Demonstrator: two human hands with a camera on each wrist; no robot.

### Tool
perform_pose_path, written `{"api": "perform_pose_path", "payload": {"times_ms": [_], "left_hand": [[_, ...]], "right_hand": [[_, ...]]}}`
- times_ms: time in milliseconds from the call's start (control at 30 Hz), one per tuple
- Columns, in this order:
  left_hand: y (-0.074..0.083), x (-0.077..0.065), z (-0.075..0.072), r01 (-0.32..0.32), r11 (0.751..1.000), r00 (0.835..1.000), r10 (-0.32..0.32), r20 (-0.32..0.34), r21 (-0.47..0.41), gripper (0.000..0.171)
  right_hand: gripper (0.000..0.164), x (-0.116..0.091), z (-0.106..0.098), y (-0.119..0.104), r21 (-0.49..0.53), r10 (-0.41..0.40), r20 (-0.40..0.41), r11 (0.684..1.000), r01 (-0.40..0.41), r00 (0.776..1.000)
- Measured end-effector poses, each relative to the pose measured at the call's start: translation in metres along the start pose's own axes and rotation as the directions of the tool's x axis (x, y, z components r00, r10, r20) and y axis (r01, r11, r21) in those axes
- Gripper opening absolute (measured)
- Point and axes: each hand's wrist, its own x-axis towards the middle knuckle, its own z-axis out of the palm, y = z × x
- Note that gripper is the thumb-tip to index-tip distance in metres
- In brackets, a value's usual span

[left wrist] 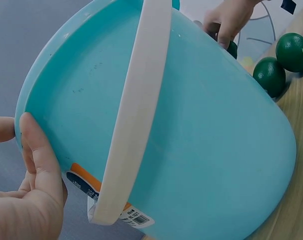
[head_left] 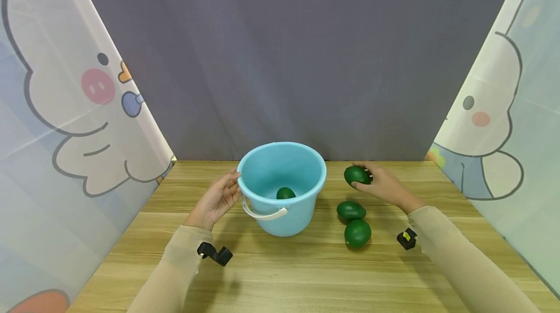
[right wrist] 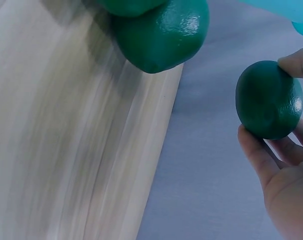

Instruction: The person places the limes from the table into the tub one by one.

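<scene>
A light blue bucket (head_left: pixel 302 213) stands upright on the wooden table, its white handle (left wrist: pixel 136 110) hanging down at the front. My left hand (head_left: pixel 217 199) pinches the bucket's rim on the left side, thumb and fingers on either side of the edge. Inside, one dark green avocado (head_left: pixel 286 193) lies at the bottom, partly hidden by the front rim. To the right of the bucket, my right hand (head_left: pixel 387 185) holds another avocado (right wrist: pixel 269 100) between thumb and fingers, above the table. Nearer to me, two more avocados, one (head_left: pixel 351 211) behind the other (head_left: pixel 358 233), lie close together.
The wooden table (head_left: pixel 280 279) reaches back to a grey curtain (head_left: pixel 288 60). Cartoon-printed sheets (head_left: pixel 52 167) hang on both sides. A black camera mount (head_left: pixel 214 253) sticks out from each sleeve at the wrist. A label (left wrist: pixel 136 216) is on the bucket's side.
</scene>
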Motion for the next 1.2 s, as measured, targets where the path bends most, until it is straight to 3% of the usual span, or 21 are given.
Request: {"api": "perform_pose_path", "payload": {"times_ms": [1200], "left_hand": [[0.000, 0.000, -0.002, -0.001, 1.000, 1.000, 0.002, 0.027, -0.012, 0.047]], "right_hand": [[0.061, 0.009, -0.007, -0.022, 0.030, -0.030, -0.038, 0.999, 0.031, 0.999]]}}
